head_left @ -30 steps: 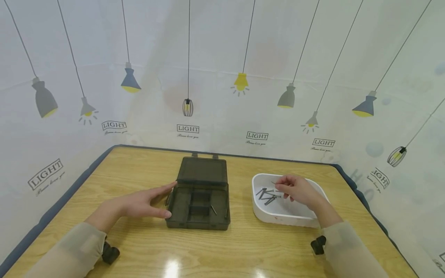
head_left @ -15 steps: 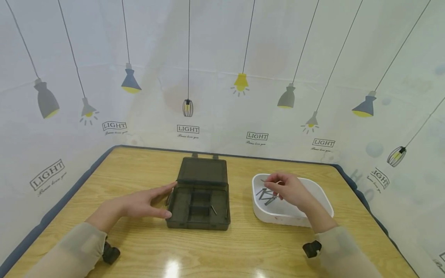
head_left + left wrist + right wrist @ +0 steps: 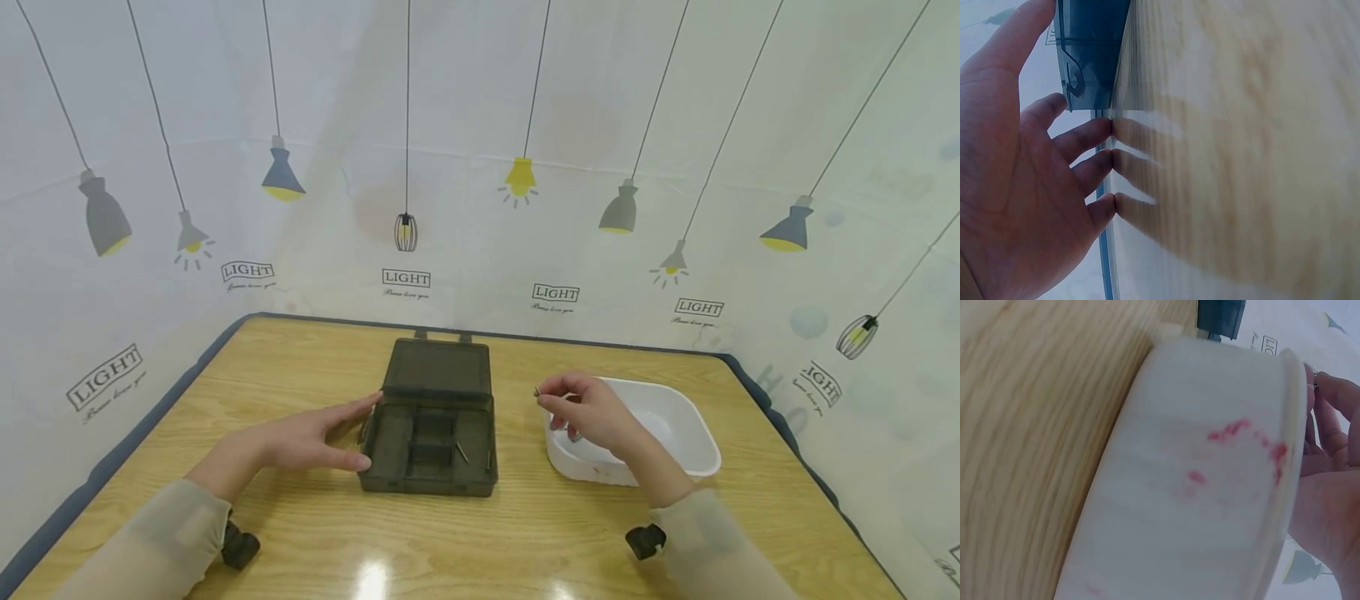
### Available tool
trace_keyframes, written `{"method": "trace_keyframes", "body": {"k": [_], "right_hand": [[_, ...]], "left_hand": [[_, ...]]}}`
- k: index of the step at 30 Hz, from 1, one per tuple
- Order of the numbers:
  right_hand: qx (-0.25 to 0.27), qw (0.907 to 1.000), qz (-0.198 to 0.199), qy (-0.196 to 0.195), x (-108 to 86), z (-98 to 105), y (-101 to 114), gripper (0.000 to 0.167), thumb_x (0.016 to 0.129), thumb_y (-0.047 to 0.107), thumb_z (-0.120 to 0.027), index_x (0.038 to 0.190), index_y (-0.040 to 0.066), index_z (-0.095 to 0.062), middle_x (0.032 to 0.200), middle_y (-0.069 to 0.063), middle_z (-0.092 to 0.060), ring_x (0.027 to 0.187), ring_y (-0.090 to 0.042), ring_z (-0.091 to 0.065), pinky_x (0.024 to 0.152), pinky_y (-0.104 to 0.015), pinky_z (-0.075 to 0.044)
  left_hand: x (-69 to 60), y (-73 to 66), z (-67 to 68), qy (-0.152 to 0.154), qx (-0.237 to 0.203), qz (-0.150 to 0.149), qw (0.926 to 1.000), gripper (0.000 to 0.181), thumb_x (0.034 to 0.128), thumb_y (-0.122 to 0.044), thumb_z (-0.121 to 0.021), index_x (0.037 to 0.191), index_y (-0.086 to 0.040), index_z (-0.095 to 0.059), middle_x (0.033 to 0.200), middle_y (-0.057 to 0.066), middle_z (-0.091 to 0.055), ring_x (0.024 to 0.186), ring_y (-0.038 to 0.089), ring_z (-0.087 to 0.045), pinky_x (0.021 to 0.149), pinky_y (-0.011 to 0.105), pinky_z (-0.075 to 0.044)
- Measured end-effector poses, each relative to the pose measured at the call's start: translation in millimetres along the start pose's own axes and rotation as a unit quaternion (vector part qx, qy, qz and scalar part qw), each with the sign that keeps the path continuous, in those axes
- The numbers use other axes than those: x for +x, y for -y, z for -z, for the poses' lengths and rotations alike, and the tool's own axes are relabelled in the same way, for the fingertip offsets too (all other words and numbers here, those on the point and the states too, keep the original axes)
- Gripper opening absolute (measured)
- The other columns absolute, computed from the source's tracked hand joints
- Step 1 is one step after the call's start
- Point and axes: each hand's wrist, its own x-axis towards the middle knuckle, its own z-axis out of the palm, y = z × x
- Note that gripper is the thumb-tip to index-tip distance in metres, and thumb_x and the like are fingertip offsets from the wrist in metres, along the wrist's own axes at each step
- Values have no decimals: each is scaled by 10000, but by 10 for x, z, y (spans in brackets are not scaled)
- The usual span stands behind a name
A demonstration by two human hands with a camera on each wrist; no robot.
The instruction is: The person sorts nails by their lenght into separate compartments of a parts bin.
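The dark translucent compartment box [image 3: 386, 437] lies on the table with its lid [image 3: 438, 367] tilted back. One slim metal screw [image 3: 461, 452] lies in its right part, and another thin piece [image 3: 489, 461] is by the right wall. My left hand [image 3: 303, 437] rests at the box's left side, fingers extended, thumb at the front corner. In the left wrist view, its lower fingertips [image 3: 1105, 205] touch the tabletop. Over the left rim of the white tray [image 3: 678, 425], my right hand [image 3: 592, 412] pinches a small screw [image 3: 537, 392] between thumb and forefinger. That hand hides the screws in the tray.
The wooden table [image 3: 517, 533] ends at a dark blue edging against a printed backdrop [image 3: 480, 100]. A strip of tabletop separates box and tray. Red marks [image 3: 1235, 429] show on the tray's outer wall in the right wrist view.
My right hand has moved left from over the middle of the tray to its left rim, carrying the pinched screw. My left hand and the box have stayed in place.
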Motion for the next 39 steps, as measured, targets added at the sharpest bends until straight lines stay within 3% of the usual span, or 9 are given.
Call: {"method": "trace_keyframes", "body": {"k": [7, 14, 16, 23, 29, 39], "right_hand": [[-56, 9998, 148, 104, 58, -165, 24, 209, 1079, 250, -730, 1196, 81, -766, 1141, -206, -736, 772, -200, -659, 577, -259, -511], [-249, 9991, 266, 234, 84, -320, 112, 219, 1067, 223, -744, 1190, 43, -761, 1134, -238, -749, 733, -184, -683, 744, -448, -637], [-290, 9988, 280, 279, 82, -362, 151, 214, 1064, 233, -748, 1182, 55, -763, 1117, -231, -747, 717, -187, -685, 726, -450, -628], [-166, 9982, 312, 475, 106, -531, 234, 140, 1055, 241, -758, 1122, 119, -759, 1075, -196, -755, 687, -187, -720, 538, -250, -491], [-152, 9981, 257, 545, 124, -676, 223, 108, 1056, 211, -753, 1106, 114, -760, 1054, -236, -756, 659, -169, -718, 474, -250, -406], [-272, 9975, 256, 605, 128, -733, 227, 90, 1060, 221, -751, 1083, 134, -749, 1017, -221, -748, 660, -188, -726, 474, -270, -420]], "left_hand": [[8, 17, 1, -20, 58, -15, 10000, 1049, 1028, -548, -742, 1791, -247, -88, 1843, 156, -196, 1694, 429, -222, 1334, 696, -239], [25, 60, -9, -48, 46, 11, 10000, 1059, 1019, -554, -750, 1791, -245, -94, 1843, 141, -199, 1700, 411, -215, 1346, 685, -222], [27, 71, -10, -63, 40, 47, 10000, 1063, 1012, -561, -756, 1790, -261, -97, 1844, 126, -204, 1703, 397, -214, 1351, 678, -216], [31, 67, -6, -89, 75, 46, 9999, 1067, 1009, -565, -758, 1791, -261, -99, 1838, 150, -213, 1697, 423, -216, 1345, 693, -211], [49, 82, -13, -76, 131, 62, 9999, 1065, 1009, -581, -751, 1790, -272, -96, 1838, 143, -219, 1696, 421, -219, 1343, 696, -215], [52, 109, -15, -53, 65, 26, 10000, 1058, 1017, -564, -748, 1790, -270, -88, 1847, 118, -193, 1706, 392, -204, 1350, 682, -214]]}}
